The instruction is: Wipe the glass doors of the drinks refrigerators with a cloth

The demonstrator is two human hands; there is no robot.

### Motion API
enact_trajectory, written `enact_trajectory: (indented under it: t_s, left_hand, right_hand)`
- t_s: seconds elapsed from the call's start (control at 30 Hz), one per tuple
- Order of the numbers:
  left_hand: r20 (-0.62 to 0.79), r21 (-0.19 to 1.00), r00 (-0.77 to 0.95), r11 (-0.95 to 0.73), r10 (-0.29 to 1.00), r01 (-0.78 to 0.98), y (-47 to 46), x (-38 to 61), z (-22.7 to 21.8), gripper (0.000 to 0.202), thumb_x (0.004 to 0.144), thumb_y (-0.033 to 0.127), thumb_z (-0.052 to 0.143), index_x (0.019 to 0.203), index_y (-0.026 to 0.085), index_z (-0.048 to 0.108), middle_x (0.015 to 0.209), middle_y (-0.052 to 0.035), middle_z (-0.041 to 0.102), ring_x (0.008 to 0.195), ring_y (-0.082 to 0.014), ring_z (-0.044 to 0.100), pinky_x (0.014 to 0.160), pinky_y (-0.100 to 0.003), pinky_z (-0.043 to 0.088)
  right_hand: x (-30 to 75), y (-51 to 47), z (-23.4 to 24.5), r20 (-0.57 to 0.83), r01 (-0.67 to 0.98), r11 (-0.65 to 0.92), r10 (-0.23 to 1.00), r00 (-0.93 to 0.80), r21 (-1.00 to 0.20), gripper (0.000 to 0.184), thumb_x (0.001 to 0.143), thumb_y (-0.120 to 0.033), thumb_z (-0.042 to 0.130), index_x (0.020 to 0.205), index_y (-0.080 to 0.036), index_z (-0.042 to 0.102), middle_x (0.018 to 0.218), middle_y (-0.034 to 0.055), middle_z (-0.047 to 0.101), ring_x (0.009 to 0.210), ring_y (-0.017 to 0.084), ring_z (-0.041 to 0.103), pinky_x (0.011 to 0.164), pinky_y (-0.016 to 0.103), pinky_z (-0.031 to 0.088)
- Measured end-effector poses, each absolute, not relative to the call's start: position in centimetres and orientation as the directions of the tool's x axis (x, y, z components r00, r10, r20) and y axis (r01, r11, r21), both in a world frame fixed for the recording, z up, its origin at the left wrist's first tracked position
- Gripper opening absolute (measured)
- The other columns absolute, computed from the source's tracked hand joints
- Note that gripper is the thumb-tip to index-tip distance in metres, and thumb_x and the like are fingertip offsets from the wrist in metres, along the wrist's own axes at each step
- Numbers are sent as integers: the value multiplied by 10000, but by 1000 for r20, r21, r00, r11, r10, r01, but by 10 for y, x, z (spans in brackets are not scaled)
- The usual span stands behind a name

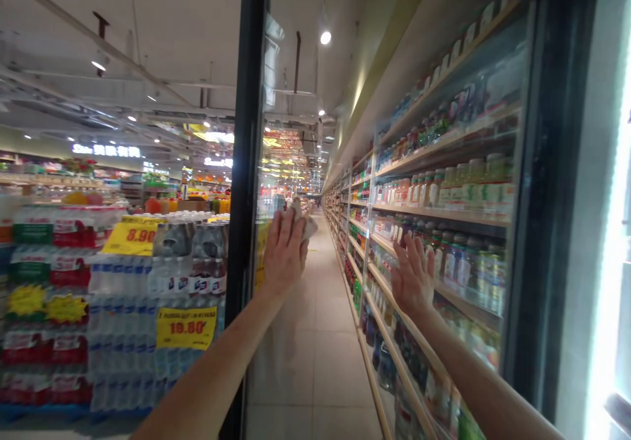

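A glass door point(290, 367) in a dark frame point(249, 131) stands in front of me. My left hand point(284, 256) holds a pale, crumpled cloth point(309, 228) against the glass, near the left side of the frame. Only the cloth's edge shows past the fingers; the rest is hidden under the hand. To the right, my right hand point(413, 279) is raised at the pane with its fingers spread and nothing in them. Whether its palm touches the glass, I cannot tell.
Through the glass, shelves of bottled drinks point(476, 187) line a long tiled aisle point(335, 302). Left of the frame stand stacked packs of bottles point(121, 335) with yellow price signs point(186, 328). A bright light strip point(608, 262) runs down the far right.
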State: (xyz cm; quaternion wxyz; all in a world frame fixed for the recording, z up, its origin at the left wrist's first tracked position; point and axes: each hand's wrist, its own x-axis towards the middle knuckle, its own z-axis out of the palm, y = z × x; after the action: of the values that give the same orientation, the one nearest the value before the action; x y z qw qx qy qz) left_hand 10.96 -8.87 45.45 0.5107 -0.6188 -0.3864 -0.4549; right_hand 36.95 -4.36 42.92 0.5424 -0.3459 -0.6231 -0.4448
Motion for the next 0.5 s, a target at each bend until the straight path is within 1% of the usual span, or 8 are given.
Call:
enact_trajectory:
  t_s: [0.07, 0.13, 0.2, 0.27, 0.33, 0.4, 0.43, 0.5]
  left_hand:
    - [911, -393, 410, -213, 44, 895, -90, 108, 449, 510, 873, 188, 395, 1370, 150, 287, 1452, -107, 296, 1379, -229, 89, 1097, -450, 256]
    - [689, -674, 722, -306, 68, 672, -92, 112, 436, 495, 883, 165, 354, 1372, 207, 285, 1443, -45, 330, 1369, -158, 157, 1102, -356, 267]
    - [519, -784, 851, -354, 75, 510, -94, 111, 433, 465, 891, 165, 341, 1350, 237, 325, 1429, 0, 358, 1360, -121, 186, 1106, -305, 253]
    - [648, -707, 756, -299, 87, 641, -93, 103, 447, 449, 891, 180, 362, 1339, 212, 347, 1422, -17, 371, 1367, -146, 168, 1117, -338, 234]
    - [891, -440, 453, -198, 25, 876, -92, 94, 465, 470, 885, 170, 382, 1351, 173, 321, 1434, -64, 344, 1376, -179, 130, 1120, -395, 223]
    - [959, -282, 278, -173, -46, 944, -91, 92, 470, 499, 876, 163, 399, 1363, 157, 293, 1455, -91, 297, 1382, -202, 100, 1114, -425, 227]
    - [939, -342, 340, -192, -44, 920, -91, 94, 466, 505, 871, 161, 404, 1364, 162, 292, 1460, -86, 287, 1382, -205, 97, 1112, -422, 233]
    - [758, -627, 652, -268, 8, 732, -91, 100, 454, 492, 866, 157, 403, 1350, 192, 325, 1452, -43, 313, 1379, -186, 121, 1110, -377, 244]
  right_hand:
    - [369, -44, 430, 984, 912, 370, -52, -170, 177, 600, 874, -243, 390, 1429, -273, 161, 1474, 73, 252, 1354, 242, 220, 1085, 478, 171]
    - [369, -44, 430, 983, 909, 374, -58, -173, 182, 599, 873, -240, 396, 1427, -267, 171, 1468, 76, 268, 1355, 238, 219, 1085, 474, 175]
    - [369, -44, 430, 982, 909, 372, -65, -178, 189, 591, 872, -236, 402, 1423, -260, 190, 1460, 82, 286, 1354, 234, 224, 1086, 471, 172]
    - [369, -43, 430, 981, 909, 370, -73, -180, 194, 590, 870, -235, 409, 1421, -259, 198, 1458, 85, 291, 1354, 234, 223, 1086, 472, 171]
    - [370, -43, 430, 980, 907, 370, -81, -181, 199, 598, 870, -237, 413, 1423, -263, 188, 1461, 83, 286, 1355, 236, 219, 1085, 477, 169]
    - [369, -43, 430, 980, 907, 372, -82, -181, 198, 611, 868, -233, 415, 1426, -267, 170, 1467, 78, 271, 1357, 237, 212, 1085, 478, 172]
    - [369, -42, 430, 980, 907, 372, -81, -181, 198, 616, 867, -228, 413, 1428, -268, 162, 1471, 76, 262, 1357, 237, 210, 1085, 479, 172]
    - [369, -42, 430, 980, 906, 373, -77, -185, 200, 622, 863, -219, 409, 1429, -265, 156, 1477, 75, 247, 1358, 241, 207, 1086, 483, 171]
